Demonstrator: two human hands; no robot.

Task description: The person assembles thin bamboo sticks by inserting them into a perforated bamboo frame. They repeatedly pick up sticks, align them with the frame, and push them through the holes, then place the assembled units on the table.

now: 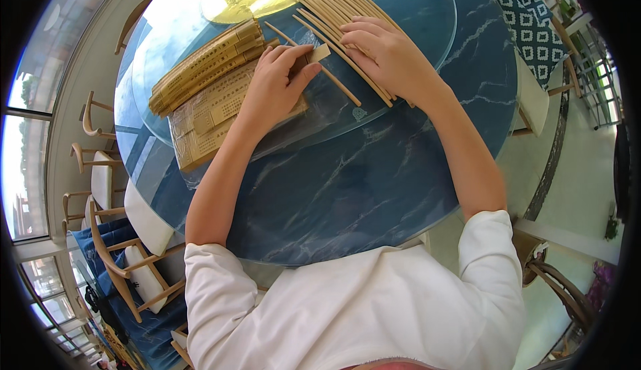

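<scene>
My left hand (279, 79) is closed around a narrow tan paper sleeve (319, 53), whose pale end sticks out past the fingers toward the right. Under that wrist lies a clear plastic bag of printed golden-tan sleeves (224, 106). A thicker bundle of similar sleeves (210, 63) rests across its far side. My right hand (379, 55) lies over a fanned row of wooden chopsticks (327, 11), fingers apart and bent, the tips touching them; its thumb is partly hidden. One loose chopstick (342, 87) lies between my hands, its middle hidden behind the left hand and sleeve.
A round glass turntable (437, 43) sits on the blue marbled table (347, 190). At its far side is a shiny yellow round piece (234, 3). Wooden chairs (110, 250) stand to the left. A patterned cloth (527, 26) hangs over furniture at the right.
</scene>
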